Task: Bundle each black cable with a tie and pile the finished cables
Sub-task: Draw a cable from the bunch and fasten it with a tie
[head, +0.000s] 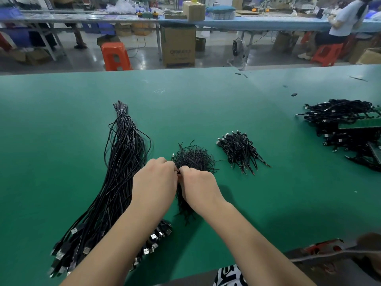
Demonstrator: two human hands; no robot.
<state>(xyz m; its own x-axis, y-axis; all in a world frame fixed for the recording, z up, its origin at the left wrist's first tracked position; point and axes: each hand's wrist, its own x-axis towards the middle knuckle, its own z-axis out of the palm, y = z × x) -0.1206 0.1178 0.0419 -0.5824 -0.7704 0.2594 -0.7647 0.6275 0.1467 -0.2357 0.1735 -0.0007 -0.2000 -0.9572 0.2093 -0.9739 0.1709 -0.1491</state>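
Both hands meet over the green table [61, 129]: the left hand [155, 180] and right hand [198, 185] pinch a coiled black cable [184, 200] between their fingertips. Beyond the right hand lies the tie heap [193, 156], farther right the finished pile [240, 150]; left of the left hand, loose cables [121, 162]. A far carton [179, 46] has unreadable print.

- long black cable bunch [121, 162] lies loose on my left, plugs toward me
- messy tie heap [193, 156] sits in the middle
- bundled cables [240, 150] piled on the right
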